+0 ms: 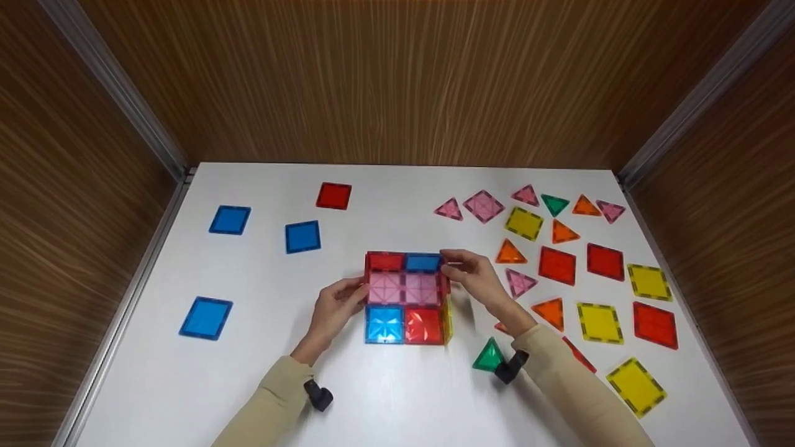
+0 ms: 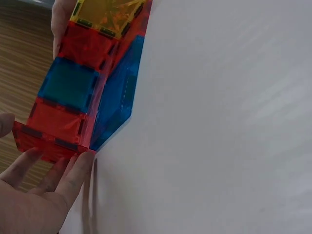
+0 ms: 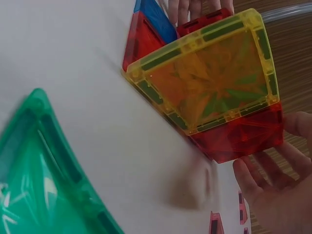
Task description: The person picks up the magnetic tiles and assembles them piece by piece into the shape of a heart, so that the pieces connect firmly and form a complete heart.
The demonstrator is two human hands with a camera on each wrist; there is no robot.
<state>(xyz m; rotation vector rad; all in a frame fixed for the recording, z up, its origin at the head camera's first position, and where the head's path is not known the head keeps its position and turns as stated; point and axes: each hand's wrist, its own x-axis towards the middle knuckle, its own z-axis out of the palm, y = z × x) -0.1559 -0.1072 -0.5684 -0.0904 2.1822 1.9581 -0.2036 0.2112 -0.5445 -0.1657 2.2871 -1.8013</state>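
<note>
A box-like build of clear magnetic tiles stands at the middle of the table. Pink tiles form its middle, red and blue ones its back row, and a light blue tile and a red tile its front. On the right side is a yellow tile, with a red tile joined to it. My left hand holds the left side, fingers and thumb about an end red tile. At the back right corner, my right hand grips the build between thumb and fingers.
Loose blue tiles and a red square lie to the left. Many squares and triangles are spread on the right, including a yellow square. A green triangle lies near the right wrist. Wood-grain walls surround the white table.
</note>
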